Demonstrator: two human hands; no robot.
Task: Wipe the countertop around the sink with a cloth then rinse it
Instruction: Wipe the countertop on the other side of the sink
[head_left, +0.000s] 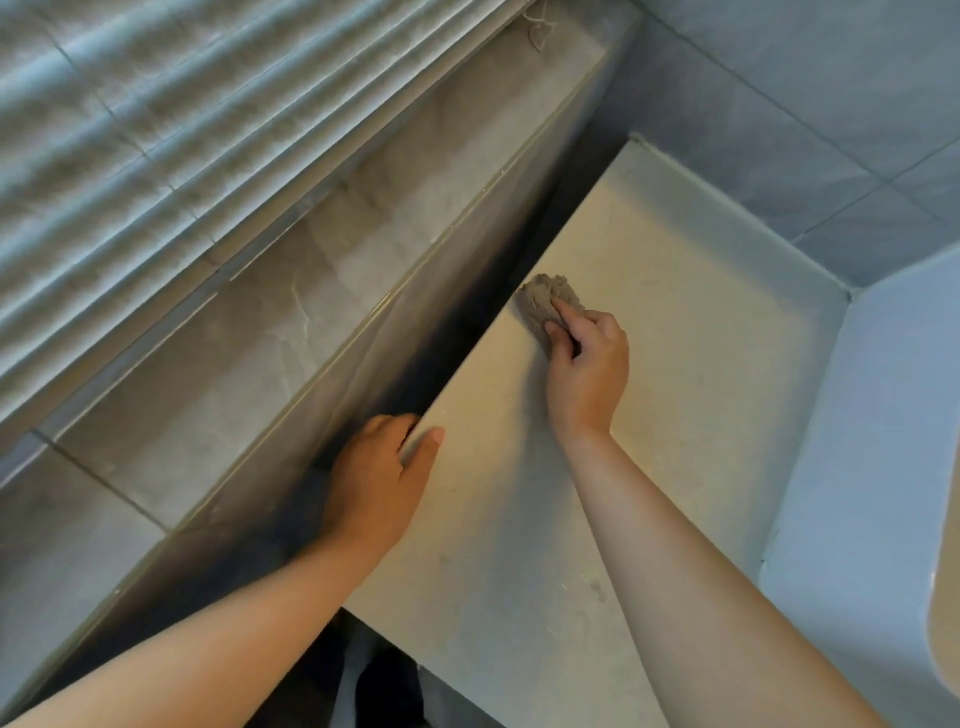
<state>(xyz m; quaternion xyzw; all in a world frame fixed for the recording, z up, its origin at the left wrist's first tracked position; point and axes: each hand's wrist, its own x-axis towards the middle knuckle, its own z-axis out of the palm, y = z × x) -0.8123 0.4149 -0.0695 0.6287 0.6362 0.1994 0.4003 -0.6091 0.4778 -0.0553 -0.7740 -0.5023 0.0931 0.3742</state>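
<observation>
A pale cream countertop (675, 332) fills the middle of the head view. My right hand (584, 369) presses a bunched grey-brown cloth (545, 301) onto it near its left edge, fingers curled over the cloth. My left hand (376, 483) grips the countertop's left edge, thumb lying on top and fingers wrapped over the side, out of sight. The sink is not in view.
A grey marble-look ledge (291, 332) runs along the left, with a dark gap (467, 332) between it and the countertop. Pleated blinds (130, 130) hang at top left. Blue-grey tiled wall (810, 104) and a raised blue rim (852, 467) bound the right side.
</observation>
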